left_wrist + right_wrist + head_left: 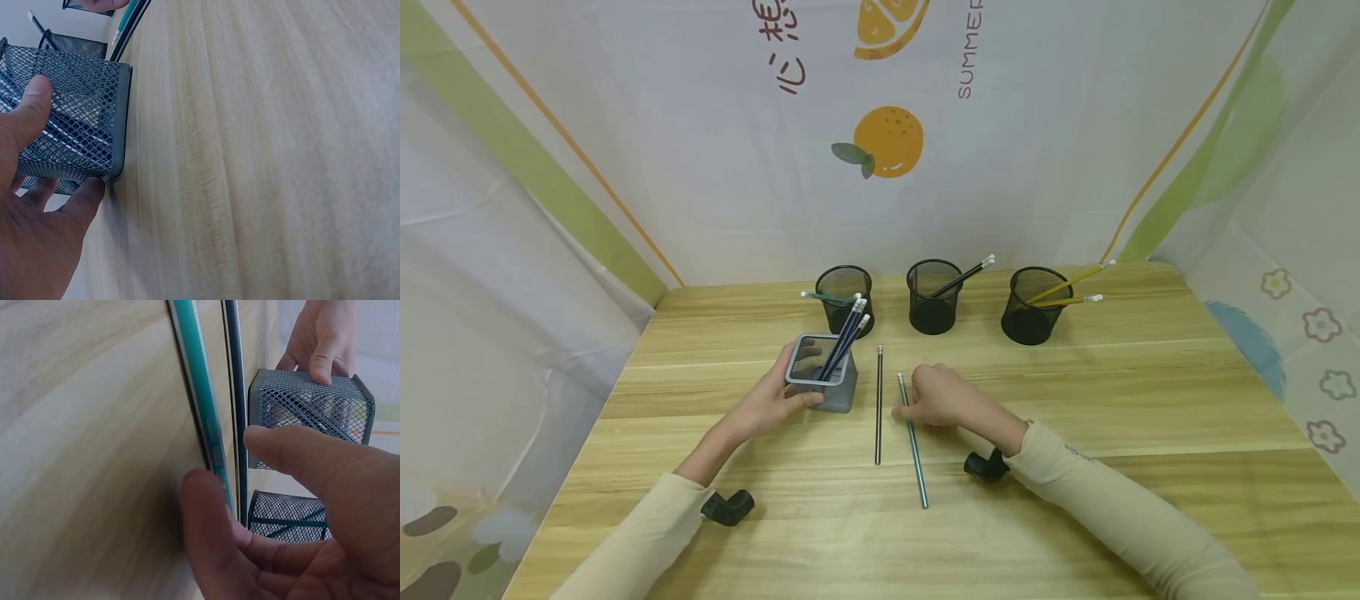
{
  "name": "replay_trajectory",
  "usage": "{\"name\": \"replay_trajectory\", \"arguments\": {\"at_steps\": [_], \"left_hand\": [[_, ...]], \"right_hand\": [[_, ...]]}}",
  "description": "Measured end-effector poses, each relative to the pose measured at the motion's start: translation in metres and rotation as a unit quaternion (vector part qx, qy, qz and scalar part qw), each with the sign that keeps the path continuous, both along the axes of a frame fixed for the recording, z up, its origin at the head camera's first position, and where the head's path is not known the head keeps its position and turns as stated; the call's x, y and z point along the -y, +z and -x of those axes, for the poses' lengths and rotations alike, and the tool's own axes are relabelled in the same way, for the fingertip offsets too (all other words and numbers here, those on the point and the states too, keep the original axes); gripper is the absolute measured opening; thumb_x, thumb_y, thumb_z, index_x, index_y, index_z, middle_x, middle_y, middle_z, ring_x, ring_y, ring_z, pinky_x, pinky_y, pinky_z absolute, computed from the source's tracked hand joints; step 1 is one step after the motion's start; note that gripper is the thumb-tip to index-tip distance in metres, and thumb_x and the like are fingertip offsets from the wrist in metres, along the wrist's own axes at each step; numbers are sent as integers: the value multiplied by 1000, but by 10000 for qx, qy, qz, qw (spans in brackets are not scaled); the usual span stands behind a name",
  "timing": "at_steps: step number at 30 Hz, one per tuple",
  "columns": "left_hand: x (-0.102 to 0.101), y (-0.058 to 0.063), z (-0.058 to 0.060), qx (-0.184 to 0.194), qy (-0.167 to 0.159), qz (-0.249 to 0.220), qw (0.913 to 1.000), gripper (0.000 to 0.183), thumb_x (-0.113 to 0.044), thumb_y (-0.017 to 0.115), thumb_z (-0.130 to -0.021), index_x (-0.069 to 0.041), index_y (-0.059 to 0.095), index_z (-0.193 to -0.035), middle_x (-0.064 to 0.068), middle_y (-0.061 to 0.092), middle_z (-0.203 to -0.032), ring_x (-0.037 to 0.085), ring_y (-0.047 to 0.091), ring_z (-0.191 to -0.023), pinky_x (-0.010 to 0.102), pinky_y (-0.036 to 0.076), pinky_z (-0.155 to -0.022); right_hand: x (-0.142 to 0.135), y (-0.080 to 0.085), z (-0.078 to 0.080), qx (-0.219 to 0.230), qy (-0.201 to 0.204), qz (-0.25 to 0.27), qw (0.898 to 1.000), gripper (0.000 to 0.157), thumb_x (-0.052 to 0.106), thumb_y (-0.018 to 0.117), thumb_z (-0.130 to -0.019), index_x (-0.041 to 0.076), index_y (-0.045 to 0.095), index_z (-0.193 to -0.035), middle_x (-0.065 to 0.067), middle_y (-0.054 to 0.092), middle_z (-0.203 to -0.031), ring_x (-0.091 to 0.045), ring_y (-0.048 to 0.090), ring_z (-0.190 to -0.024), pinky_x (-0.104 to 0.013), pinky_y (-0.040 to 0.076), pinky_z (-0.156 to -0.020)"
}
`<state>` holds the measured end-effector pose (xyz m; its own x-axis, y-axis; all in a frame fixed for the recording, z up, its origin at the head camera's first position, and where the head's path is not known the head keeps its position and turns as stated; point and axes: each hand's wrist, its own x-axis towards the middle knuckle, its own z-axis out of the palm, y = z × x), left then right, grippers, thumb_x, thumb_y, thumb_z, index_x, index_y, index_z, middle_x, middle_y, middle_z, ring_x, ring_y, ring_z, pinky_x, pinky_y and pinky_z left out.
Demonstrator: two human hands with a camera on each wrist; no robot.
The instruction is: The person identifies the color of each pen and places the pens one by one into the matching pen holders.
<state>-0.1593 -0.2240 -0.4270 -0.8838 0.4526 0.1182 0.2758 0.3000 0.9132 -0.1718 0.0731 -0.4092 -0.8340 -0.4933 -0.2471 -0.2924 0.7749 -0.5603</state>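
My left hand (767, 402) grips a grey square mesh pen holder (842, 396), thumb on one wall and fingers around the other side. Several dark blue pencils (844, 343) with white erasers lean inside it. On the table lie a black pencil (878, 408) and, to its right, a green pencil (916, 454). Over the upper part of the green pencil is my right hand (942, 396). In the right wrist view its thumb (281, 450) and index finger (206, 506) are spread apart, with the index fingertip right beside the green pencil (199, 381).
Along the back stand three round black mesh cups: the left one (838, 312) with green pencil, the middle one (932, 315) with black pencils, the right one (1028, 323) with yellow pencils (1071, 287). A printed curtain (737, 167) hangs behind the wooden table (760, 533).
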Motion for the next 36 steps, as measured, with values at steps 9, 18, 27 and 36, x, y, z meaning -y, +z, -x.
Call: {"name": "replay_trajectory", "arguments": {"at_steps": [9, 18, 27, 36], "left_hand": [[-1, 1, 0, 22, 5, -40, 10000, 83, 8, 70, -92, -1, 18, -156, 30, 39, -150, 45, 40, -137, 55, 40, -108], [0, 1, 0, 76, -25, -82, 9999, 83, 9, 70, -91, 0, 18, -156, 30, 39, -150, 45, 40, -137, 55, 41, -108], [0, 0, 0, -73, -38, -36, 10000, 82, 8, 70, -92, 2, 19, -156, 31, 39, -149, 47, 39, -137, 58, 39, -108], [0, 0, 0, 104, -2, -4, 9999, 84, 7, 70, -92, -2, 18, -157, 29, 40, -150, 42, 40, -138, 55, 38, -110]], "right_hand": [[3, 0, -1, -160, 100, -188, 9996, 55, 29, 78, -92, 11, 50, -47, 6, 46, -38, -6, 43, -35, -20, 29, -40], [7, -1, -2, -397, 13, -280, 9988, 50, 25, 80, -90, 9, 56, -49, 5, 48, -38, -6, 43, -32, -20, 33, -40], [10, -2, -3, -413, -9, -293, 9987, 42, 10, 75, -88, 9, 57, -50, 5, 52, -39, -6, 46, -32, -18, 33, -36], [8, -3, -3, -305, 155, -151, 9993, 44, 1, 69, -84, 11, 49, -46, 4, 49, -37, -5, 40, -31, -17, 26, -35]]}}
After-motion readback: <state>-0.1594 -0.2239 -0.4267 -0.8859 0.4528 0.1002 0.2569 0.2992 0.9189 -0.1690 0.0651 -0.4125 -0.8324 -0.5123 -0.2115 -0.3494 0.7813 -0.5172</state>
